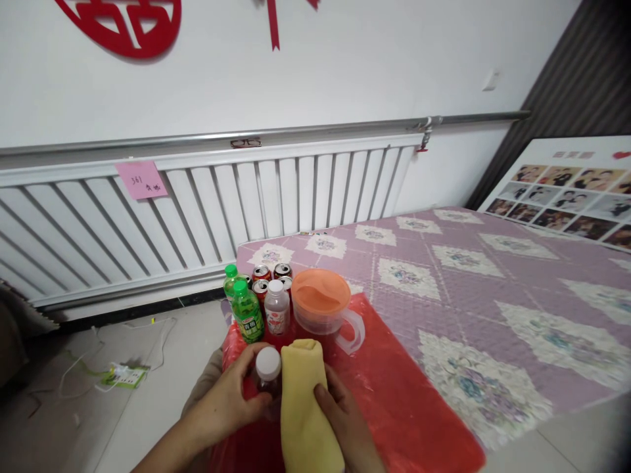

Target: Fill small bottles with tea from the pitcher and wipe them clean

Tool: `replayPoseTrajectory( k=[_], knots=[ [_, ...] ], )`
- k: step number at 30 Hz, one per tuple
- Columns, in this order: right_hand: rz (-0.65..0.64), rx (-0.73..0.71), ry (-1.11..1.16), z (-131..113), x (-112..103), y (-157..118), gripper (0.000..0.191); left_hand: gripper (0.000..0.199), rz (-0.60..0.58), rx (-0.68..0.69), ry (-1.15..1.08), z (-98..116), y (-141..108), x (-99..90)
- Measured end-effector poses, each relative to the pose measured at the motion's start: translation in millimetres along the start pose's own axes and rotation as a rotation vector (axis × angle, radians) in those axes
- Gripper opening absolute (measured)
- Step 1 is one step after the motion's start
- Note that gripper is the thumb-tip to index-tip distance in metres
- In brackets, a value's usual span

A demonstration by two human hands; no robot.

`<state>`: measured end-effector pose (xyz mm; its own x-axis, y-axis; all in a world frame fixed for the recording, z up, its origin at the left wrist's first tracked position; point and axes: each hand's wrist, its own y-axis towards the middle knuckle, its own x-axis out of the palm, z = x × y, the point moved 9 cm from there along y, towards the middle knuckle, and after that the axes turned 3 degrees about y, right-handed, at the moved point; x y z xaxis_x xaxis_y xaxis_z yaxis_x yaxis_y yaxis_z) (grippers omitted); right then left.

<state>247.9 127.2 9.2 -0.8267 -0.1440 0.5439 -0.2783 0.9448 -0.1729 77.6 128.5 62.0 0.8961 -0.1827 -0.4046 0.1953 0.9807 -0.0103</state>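
Observation:
My left hand (240, 393) is wrapped round a small clear bottle with a white cap (269, 362), upright at the lower middle. Right beside it, my right hand (345, 415) grips a folded yellow cloth (305, 407) by its right side. Behind them stand a green-capped bottle (248, 314) with a green label, another green-capped bottle (231, 282), a white-capped bottle (277, 309) and several opened cans (261, 273). A clear jug with an orange lid (321, 293) is to their right, its handle pointing right. Red plastic (404, 387) lies under these things.
A bed with a purple floral cover (365, 263) spans the right side. Behind is a white radiator (221, 203) with a pink note (142, 180). A photo board (566, 190) leans at the right. A power strip (125, 376) and cables lie on the floor at left.

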Motion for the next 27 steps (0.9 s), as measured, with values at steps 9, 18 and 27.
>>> replayPoseTrajectory(
  k=[9,18,27],
  knots=[
    [0.091,0.003,-0.143,6.6,-28.4,10.7,0.047,0.079,-0.068,-0.015,-0.015,-10.0,-5.8,-3.9],
    [0.01,0.008,0.129,8.8,-6.2,0.7,0.049,0.063,0.096,-0.074,0.05,-17.7,-2.0,-10.9],
    [0.011,0.036,-0.099,16.9,-9.6,9.6,0.047,0.063,-0.052,-0.006,0.028,-9.6,-4.2,-10.9]
  ],
)
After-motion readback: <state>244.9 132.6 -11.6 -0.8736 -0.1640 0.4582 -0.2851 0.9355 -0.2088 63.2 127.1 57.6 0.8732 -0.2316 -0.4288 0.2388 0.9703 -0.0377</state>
